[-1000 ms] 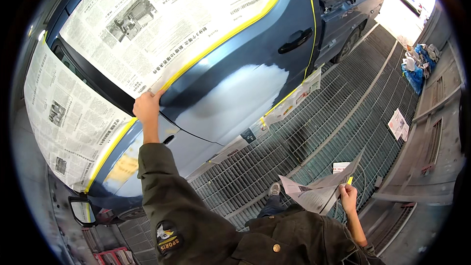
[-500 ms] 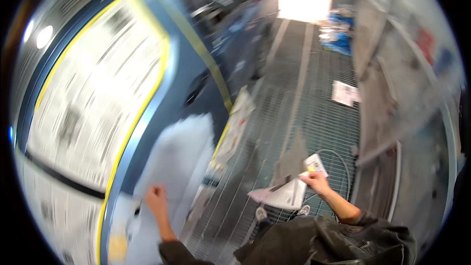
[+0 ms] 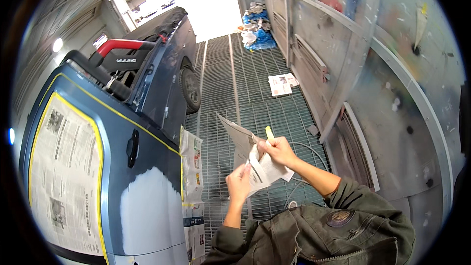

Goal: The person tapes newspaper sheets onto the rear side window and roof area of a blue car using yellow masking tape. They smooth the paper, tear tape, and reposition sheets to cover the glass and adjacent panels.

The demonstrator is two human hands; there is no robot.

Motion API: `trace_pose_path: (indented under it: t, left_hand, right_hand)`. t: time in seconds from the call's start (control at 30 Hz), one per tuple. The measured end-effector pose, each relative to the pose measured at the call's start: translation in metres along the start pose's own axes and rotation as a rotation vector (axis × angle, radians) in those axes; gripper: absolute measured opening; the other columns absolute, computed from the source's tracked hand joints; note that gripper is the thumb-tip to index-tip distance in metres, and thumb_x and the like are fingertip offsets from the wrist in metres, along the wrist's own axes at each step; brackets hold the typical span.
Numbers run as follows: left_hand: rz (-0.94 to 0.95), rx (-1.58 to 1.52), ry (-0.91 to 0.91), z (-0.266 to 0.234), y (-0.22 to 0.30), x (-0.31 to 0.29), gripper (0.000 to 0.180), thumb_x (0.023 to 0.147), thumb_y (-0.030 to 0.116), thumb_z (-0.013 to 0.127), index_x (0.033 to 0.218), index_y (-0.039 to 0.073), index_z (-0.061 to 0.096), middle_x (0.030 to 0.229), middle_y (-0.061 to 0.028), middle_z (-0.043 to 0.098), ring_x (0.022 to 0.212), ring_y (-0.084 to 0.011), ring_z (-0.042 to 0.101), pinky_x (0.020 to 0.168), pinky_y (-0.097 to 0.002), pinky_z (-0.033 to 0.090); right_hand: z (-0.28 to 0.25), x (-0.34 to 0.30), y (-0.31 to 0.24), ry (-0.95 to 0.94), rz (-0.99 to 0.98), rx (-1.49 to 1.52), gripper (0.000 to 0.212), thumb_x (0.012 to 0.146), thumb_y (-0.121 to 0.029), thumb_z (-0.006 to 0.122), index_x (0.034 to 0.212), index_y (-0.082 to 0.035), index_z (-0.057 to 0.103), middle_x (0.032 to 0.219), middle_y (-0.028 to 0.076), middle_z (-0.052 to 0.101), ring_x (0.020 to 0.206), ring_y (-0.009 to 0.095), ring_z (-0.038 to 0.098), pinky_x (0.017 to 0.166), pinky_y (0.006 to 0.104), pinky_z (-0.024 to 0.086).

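Observation:
In front of my body, both hands hold a creased sheet of newspaper (image 3: 240, 137) that hangs over the floor grating. My right hand (image 3: 278, 151) is closed on its upper edge, and something yellow, like a strip of masking tape (image 3: 269, 132), sticks up beside that thumb. Lower and to the left, my left hand (image 3: 239, 185) pinches the paper's edge. A curled white strip (image 3: 256, 167) lies between the two hands. At my left stands a blue truck door (image 3: 115, 167) with a pale grey-blue patch (image 3: 149, 206). Newspaper (image 3: 68, 167) edged in yellow tape covers its window.
More newspaper (image 3: 191, 167) hangs along the door's rear edge, near the black handle (image 3: 132, 148). Ahead is the truck's rear wheel (image 3: 190, 90). Printed sheets (image 3: 281, 84) and a heap of crumpled plastic (image 3: 258, 32) lie along the right wall (image 3: 333, 59). A hose (image 3: 319, 153) crosses the grating.
My left hand has come away from beside the pale door patch and now meets my right hand at the newspaper. The paper has been raised, and the view has turned.

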State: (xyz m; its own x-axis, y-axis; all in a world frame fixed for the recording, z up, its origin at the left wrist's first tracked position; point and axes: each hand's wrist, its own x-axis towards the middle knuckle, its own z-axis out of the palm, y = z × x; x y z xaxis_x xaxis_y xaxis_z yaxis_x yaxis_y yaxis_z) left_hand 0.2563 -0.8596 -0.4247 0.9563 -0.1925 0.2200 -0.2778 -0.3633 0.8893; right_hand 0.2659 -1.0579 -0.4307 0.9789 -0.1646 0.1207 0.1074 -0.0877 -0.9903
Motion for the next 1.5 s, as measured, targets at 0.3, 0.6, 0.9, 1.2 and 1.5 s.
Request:
trace_pose_path:
  t: [0.3,0.6,0.9,1.2,1.5]
  left_hand:
    - [-0.031,-0.285,0.307,-0.047,-0.008,0.070,0.028,0.101,0.018,0.055,0.094,-0.007,0.065,0.079,-0.0034,0.066,0.069,-0.0058,0.053,0.063,-0.0237,0.045]
    - [0.144,-0.007,0.295,-0.123,0.063,0.081,0.020,0.096,0.013,0.060,0.102,-0.005,0.068,0.081,0.0007,0.064,0.075,-0.0046,0.052,0.068,-0.0220,0.043]
    - [0.194,0.202,0.406,-0.186,0.066,0.028,0.019,0.093,0.012,0.064,0.102,-0.003,0.070,0.083,-0.0063,0.069,0.076,-0.0094,0.059,0.073,-0.0252,0.047]
    - [0.405,0.912,0.563,-0.211,0.078,-0.014,0.075,0.073,0.033,0.080,0.131,-0.003,0.051,0.129,-0.0200,0.054,0.124,-0.0386,0.046,0.106,-0.0497,0.033]
    - [0.578,0.917,0.269,-0.156,0.055,0.008,0.010,0.077,0.013,0.067,0.083,0.009,0.061,0.076,-0.0027,0.057,0.077,-0.0204,0.059,0.068,-0.0338,0.047]
  right_hand:
    - [-0.177,0.000,-0.055,0.233,0.105,-0.319,0.033,0.089,-0.035,0.070,0.084,-0.002,0.076,0.056,0.000,0.058,0.048,0.007,0.048,0.045,0.0285,0.038]
    - [-0.185,0.043,-0.109,0.133,-0.235,-0.908,0.079,0.069,-0.048,0.080,0.132,-0.007,0.055,0.122,0.017,0.058,0.112,0.034,0.054,0.094,0.0413,0.044]
    - [-0.015,0.125,-0.119,-0.048,-0.677,-0.663,0.040,0.089,-0.032,0.066,0.123,-0.010,0.062,0.092,0.012,0.066,0.094,0.032,0.057,0.084,0.0436,0.045]
    - [0.094,0.101,-0.140,-0.298,-1.115,-0.758,0.011,0.087,-0.019,0.066,0.087,-0.009,0.068,0.076,0.008,0.058,0.077,0.027,0.058,0.070,0.0390,0.046]
    - [0.055,0.066,-0.166,-0.459,-1.306,-0.869,0.018,0.071,-0.013,0.073,0.087,-0.006,0.073,0.075,0.007,0.055,0.077,0.025,0.056,0.072,0.0401,0.045]
